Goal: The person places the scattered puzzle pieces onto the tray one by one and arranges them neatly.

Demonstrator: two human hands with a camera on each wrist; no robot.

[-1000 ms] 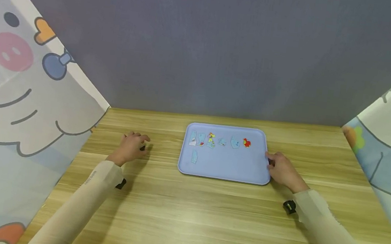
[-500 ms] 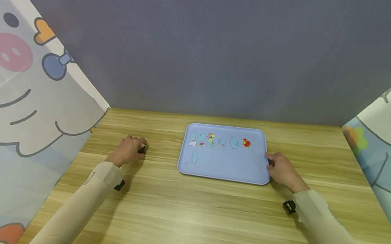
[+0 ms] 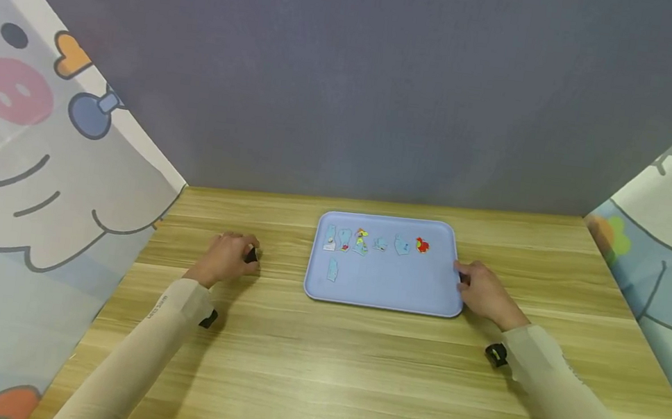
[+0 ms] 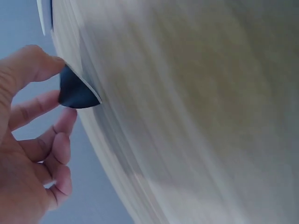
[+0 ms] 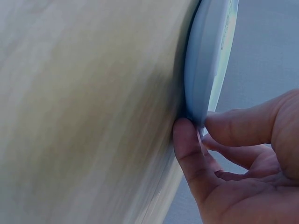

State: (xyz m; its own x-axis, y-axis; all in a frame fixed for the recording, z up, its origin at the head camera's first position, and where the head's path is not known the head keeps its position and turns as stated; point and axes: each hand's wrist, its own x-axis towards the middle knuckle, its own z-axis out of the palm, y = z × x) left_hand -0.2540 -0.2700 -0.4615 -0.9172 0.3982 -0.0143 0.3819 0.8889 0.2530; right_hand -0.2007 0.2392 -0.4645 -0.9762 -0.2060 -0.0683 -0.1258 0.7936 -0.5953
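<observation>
My left hand (image 3: 225,259) is over the table to the left of the tray. Its thumb and a finger pinch a small flat piece (image 4: 77,91) with a black face and a pale edge; the other side is hidden. On the right, my right hand (image 3: 485,295) holds the right rim of the light blue tray (image 3: 392,288), thumb against the edge and a finger below it, as the right wrist view shows. Several jigsaw pieces lie in the tray: a row along its top, including a giraffe piece (image 3: 360,242) and a red piece (image 3: 422,246), and one piece (image 3: 333,269) lower left.
The tray lies on a wood-grain table (image 3: 315,375). A grey panel (image 3: 351,85) rises behind the table's far edge. Cartoon-printed cloth walls (image 3: 12,184) stand at the left and right sides.
The left fingers, more spread one second ago, have drawn in around the black-faced piece. That hand has shifted slightly right in the last half second. The right hand stays at the tray's rim.
</observation>
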